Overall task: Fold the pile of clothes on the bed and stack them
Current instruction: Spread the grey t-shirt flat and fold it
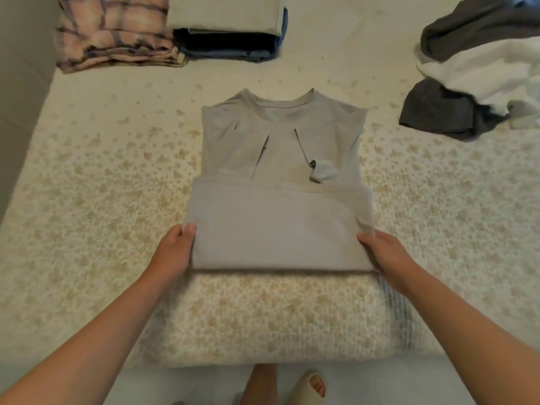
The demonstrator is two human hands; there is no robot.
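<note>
Left hand (175,249) and right hand (385,255) pinch the grey T-shirt's (280,182) folded edge (sleeves tucked) on the floral bed (87,200).

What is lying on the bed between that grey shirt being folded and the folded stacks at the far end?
Nothing visible. Both hands, left hand and right hand, grip the grey shirt, and only bare bedspread lies between its collar and the folded stacks. The unfolded pile sits off to the right.
</note>
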